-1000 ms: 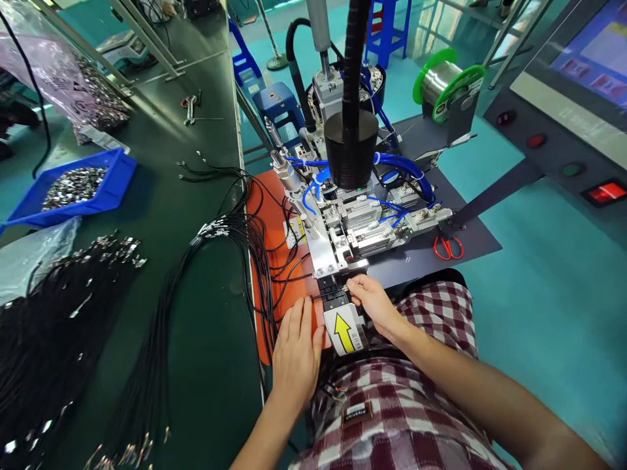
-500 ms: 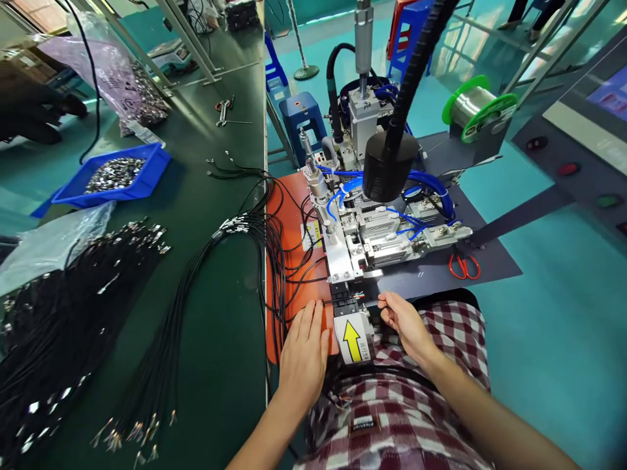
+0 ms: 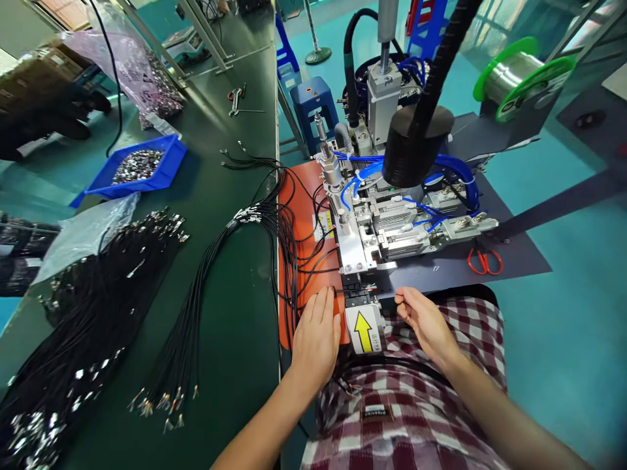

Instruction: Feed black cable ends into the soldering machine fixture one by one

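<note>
My left hand point(image 3: 317, 336) lies flat on the orange plate point(image 3: 304, 175), fingers stretched out and side by side. At its fingertips a thin black cable runs across the black fixture point(image 3: 356, 297) of a metal machine point(image 3: 404, 243). The cable's coloured stripped wires point(image 3: 371, 288) stick out on the right side. My right hand point(image 3: 427, 323) hovers just right of those wires, apart from them, with thumb and fingers pinched together; whether anything is between them is hidden. In front of the fixture sits a white block with a yellow arrow point(image 3: 363, 331).
A bundle of black cables point(image 3: 196, 281) spreads over the green table point(image 3: 235, 398) onto the plate. Further left lie a larger cable pile point(image 3: 117, 294) and a blue tray point(image 3: 166, 171) of metal parts. Red-handled scissors point(image 3: 484, 262) and a wire spool point(image 3: 522, 78) are on the right.
The whole view has shifted slightly, so things appear further right. Both hands keep nearly the same pose and place beside the fixture.
</note>
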Motion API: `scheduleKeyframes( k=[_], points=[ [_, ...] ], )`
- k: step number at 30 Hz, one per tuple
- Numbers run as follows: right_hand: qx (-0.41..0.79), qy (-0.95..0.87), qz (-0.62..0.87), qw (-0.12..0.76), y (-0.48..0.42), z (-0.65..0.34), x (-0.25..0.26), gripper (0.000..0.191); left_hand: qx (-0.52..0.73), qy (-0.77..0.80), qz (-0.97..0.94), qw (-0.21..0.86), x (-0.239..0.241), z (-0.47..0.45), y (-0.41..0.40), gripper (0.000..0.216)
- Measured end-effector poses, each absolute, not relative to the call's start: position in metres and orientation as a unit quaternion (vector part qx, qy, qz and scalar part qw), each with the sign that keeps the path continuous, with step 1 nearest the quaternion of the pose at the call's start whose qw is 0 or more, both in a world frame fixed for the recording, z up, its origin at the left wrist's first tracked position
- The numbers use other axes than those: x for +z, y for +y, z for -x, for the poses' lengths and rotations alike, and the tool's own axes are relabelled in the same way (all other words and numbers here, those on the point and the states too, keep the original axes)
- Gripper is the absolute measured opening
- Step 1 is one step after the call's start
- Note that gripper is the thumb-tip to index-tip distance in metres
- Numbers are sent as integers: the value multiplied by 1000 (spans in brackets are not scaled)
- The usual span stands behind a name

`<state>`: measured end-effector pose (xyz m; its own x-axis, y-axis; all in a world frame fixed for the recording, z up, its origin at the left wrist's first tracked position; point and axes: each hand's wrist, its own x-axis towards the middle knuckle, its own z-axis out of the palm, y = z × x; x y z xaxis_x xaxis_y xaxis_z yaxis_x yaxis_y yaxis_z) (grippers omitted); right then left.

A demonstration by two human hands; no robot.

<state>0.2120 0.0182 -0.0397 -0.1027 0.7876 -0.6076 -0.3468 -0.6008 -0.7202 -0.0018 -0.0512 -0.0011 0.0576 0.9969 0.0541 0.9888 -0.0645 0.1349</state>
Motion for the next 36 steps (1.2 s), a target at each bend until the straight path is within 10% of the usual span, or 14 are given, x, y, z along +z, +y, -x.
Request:
scheduleKeyframes(
  k=[24,30,36],
  points=[
    [642,-339,543,422,4,-229,-10,24,94,523,-815,233,57,58,-16,30],
    [610,-544,492,300,-11,-217,22,17,-67,458,-878,119,63,70,-36,29],
    [569,-676,397,248,-9,-192,38,14,32,461,-844,274,72,75,-27,23]
  ],
)
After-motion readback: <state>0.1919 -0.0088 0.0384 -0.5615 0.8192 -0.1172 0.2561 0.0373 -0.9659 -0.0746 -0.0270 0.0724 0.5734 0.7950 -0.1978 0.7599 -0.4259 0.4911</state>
